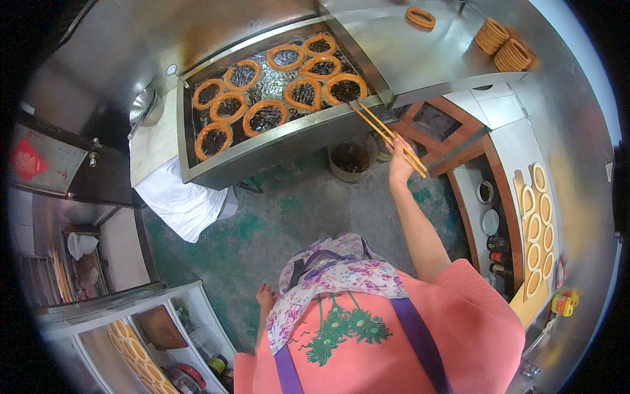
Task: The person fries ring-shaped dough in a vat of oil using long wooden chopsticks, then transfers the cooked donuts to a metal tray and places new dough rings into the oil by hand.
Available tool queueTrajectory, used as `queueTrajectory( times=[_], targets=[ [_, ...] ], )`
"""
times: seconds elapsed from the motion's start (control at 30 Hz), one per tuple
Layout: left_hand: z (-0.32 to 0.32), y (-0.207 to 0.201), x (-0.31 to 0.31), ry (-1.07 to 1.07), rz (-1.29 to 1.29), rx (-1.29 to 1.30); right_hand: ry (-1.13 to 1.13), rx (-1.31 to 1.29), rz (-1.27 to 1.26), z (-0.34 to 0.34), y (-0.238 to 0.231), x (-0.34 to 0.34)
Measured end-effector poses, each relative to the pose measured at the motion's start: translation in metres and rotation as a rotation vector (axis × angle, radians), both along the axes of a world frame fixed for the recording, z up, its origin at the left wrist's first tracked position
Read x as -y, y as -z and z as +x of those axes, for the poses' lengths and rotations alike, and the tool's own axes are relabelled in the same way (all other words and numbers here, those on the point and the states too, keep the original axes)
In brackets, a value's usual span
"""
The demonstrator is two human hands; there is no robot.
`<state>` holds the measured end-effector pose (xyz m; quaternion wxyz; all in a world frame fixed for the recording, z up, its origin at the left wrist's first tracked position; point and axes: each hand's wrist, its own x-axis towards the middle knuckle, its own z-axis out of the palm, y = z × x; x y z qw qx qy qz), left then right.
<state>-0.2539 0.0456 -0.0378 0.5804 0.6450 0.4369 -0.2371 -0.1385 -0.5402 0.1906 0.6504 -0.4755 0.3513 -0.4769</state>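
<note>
My right hand (399,164) is closed around a pair of long wooden cooking chopsticks (378,129). Their tips reach over the front rim of a rectangular metal fryer (289,126), at the lower edge of the nearest right dough ring (328,87). Whether they touch that ring I cannot tell. Several more golden-brown dough rings float in the dark oil, some round and some teardrop-shaped, such as one dough ring (265,105) near the front. My left hand (264,295) hangs low by my apron (341,279), small in view, fingers curled and apparently holding nothing.
Fried rings (492,37) stand stacked on the steel counter (420,56) right of the fryer, with others (420,18) farther back. Pale raw rings (535,226) lie on a board at right; more (134,351) are lower left. A bucket (350,159) sits below the fryer, a white cloth (180,200) left.
</note>
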Motion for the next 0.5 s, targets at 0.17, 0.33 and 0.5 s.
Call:
queueTrajectory(
  times=[0.17,0.33,0.5],
  targets=[
    [0.043,-0.061,0.033,0.078,0.081,-0.04,0.038,0.013,0.121,0.002,-0.009,0.006],
    [0.089,-0.078,0.057,0.172,0.132,-0.068,0.024,0.047,0.139,0.029,-0.043,0.0],
    [0.165,-0.033,0.068,0.21,0.064,-0.089,-0.1,0.036,0.116,0.088,-0.054,-0.003]
  ],
)
